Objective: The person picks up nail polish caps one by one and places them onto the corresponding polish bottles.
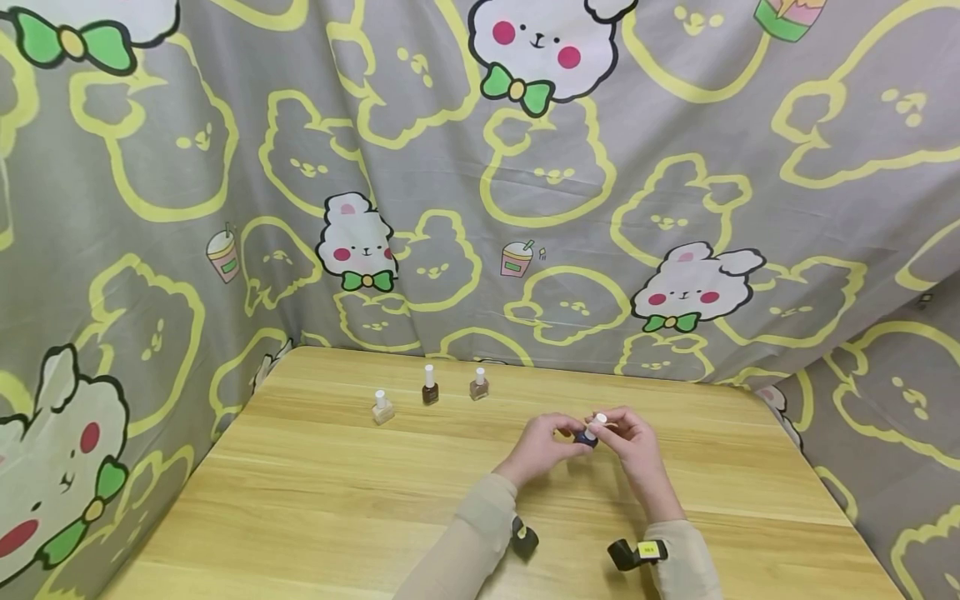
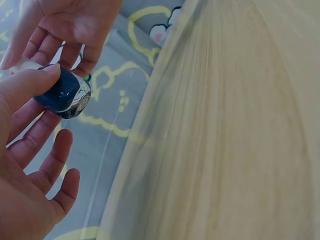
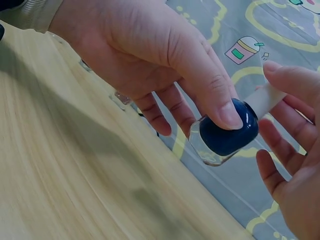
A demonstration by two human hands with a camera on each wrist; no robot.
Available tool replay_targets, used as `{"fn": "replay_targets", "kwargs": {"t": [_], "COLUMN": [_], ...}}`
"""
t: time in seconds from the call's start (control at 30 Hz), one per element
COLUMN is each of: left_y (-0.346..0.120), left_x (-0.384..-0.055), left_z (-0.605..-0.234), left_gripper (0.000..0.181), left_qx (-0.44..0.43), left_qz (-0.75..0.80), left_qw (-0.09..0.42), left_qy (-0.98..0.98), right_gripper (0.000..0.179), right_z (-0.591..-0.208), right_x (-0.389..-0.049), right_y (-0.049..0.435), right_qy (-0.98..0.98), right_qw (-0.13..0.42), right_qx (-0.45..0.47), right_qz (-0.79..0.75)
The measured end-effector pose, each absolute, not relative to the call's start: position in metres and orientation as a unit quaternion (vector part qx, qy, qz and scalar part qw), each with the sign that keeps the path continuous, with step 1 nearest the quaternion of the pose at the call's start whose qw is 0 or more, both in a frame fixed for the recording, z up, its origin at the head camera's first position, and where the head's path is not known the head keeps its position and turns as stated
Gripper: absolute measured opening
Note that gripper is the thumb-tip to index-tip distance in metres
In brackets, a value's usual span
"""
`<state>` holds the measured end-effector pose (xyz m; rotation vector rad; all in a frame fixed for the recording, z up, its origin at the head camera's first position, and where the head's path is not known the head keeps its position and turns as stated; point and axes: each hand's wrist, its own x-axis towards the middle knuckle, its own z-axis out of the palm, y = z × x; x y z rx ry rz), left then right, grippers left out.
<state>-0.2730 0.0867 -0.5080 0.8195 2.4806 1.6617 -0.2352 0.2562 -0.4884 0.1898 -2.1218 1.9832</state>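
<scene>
A nail polish bottle (image 3: 231, 131) of dark blue glass hangs tilted above the table between both hands. My left hand (image 1: 537, 448) pinches its body, thumb flat on the blue side; the left wrist view shows this bottle (image 2: 64, 92) with its clear base pointing away from the cap. My right hand (image 1: 637, 454) pinches the white cap (image 3: 267, 100) between thumb and fingers. The cap sits against the bottle's neck; whether its thread is loose cannot be told. The other fingers of my left hand (image 2: 30, 195) are spread loosely.
Toward the back left of the wooden table (image 1: 337, 492) stand three more nail polish bottles: a cream one (image 1: 383, 410), a dark brown one (image 1: 430, 392) and a mauve one (image 1: 479, 387). A grey patterned curtain (image 1: 450, 167) hangs along the table's back and sides.
</scene>
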Motion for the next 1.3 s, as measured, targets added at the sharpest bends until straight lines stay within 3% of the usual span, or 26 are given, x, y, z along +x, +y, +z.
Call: {"fn": "replay_targets", "kwargs": {"t": [0.47,0.97,1.3], "left_y": [0.0898,0.0891,0.0819], "left_x": [-0.2704,-0.2715,-0.2745], "left_z": [-0.5060,-0.5065,-0.5023], "left_gripper": [0.024,0.025,0.027], "left_qx": [0.280,0.279,0.250], "left_qz": [0.522,0.522,0.543], "left_qw": [0.027,0.025,0.027], "left_qy": [0.806,0.806,0.801], "right_gripper": [0.021,0.021,0.044], "right_z": [-0.4884,-0.4889,-0.4890], "right_x": [-0.2364,-0.2374,-0.2378], "right_y": [0.2520,0.2533,0.2554], "right_qy": [-0.721,-0.730,-0.730], "right_qw": [0.144,0.142,0.146], "right_qx": [0.024,0.053,0.066], "right_qz": [0.677,0.667,0.664]}}
